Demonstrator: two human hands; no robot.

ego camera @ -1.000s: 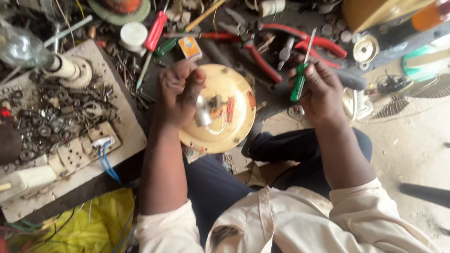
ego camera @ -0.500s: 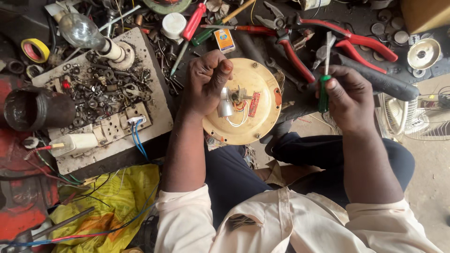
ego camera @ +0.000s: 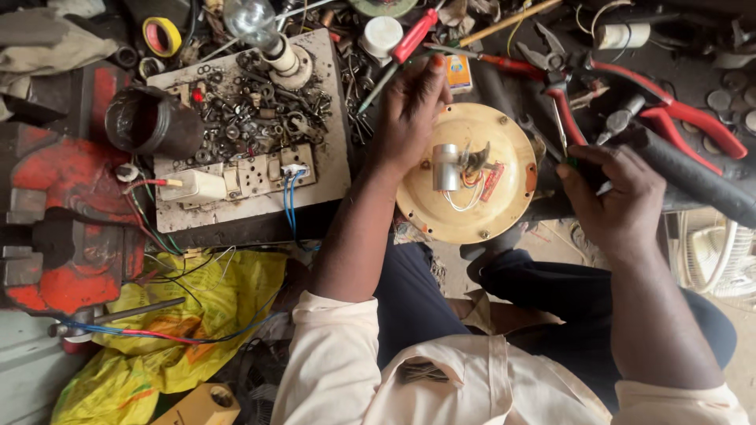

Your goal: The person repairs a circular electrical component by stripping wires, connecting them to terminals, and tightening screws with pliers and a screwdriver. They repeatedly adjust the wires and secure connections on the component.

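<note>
Cluttered board (ego camera: 327,185) of nuts and a socket sits left. I see the round cream plate (ego camera: 508,201) at centre, small metal cylinder (ego camera: 446,167) and wires on it. My left hand (ego camera: 409,114) grips the plate's far-left rim, fingers curled. Right hand (ego camera: 614,201), just right of the plate, fingers closed on a screwdriver (ego camera: 561,130), mostly hidden.
</note>
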